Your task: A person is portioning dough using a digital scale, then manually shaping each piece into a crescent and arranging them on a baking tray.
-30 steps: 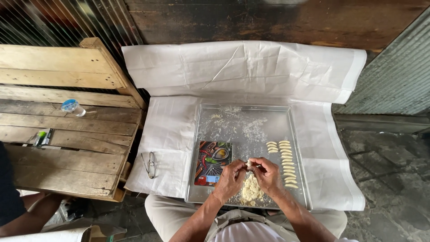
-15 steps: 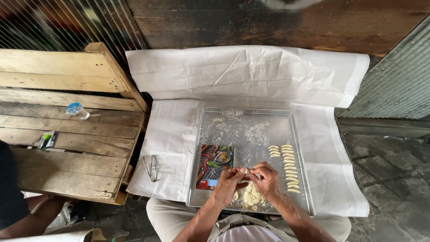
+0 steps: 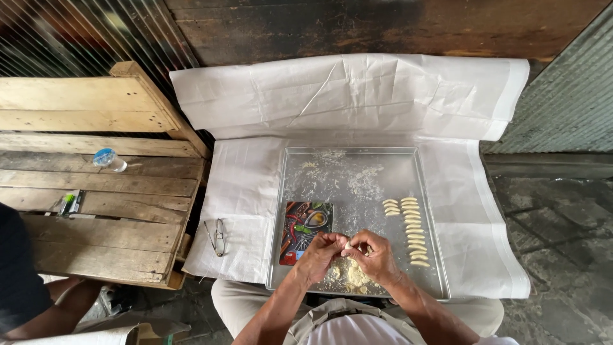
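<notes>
- The left hand (image 3: 321,253) and the right hand (image 3: 375,254) meet over the near part of a shallow metal tray (image 3: 357,160); their fingertips pinch a small pale piece of dough (image 3: 348,244) between them, so both hands are closed on that one piece.
- Directly beneath the hands, on the tray's near edge, lies a loose heap of crumbly pale dough (image 3: 348,276); the hands partly hide it.
- To the right of the right hand, a column of small shaped dough pieces (image 3: 414,231) runs along the tray's right side; a shorter second column sits just beside its far end.
- Left of the left hand, a small colourful rectangular board (image 3: 305,231) with a printed picture of spices and utensils lies flat in the tray; the left hand overlaps its near right corner.
- Flour dust is scattered over the far half of the tray.
- The tray rests on a white woven sheet (image 3: 246,185), which also folds up against the dark wooden wall behind.
- A pair of spectacles (image 3: 218,236) lies on the sheet, near the tray's left edge.
- Further left stands a wooden pallet (image 3: 96,191); on it lie a small plastic bottle (image 3: 108,159) and a small green object, too small to identify.
- Another person's arm shows at the bottom left corner.
</notes>
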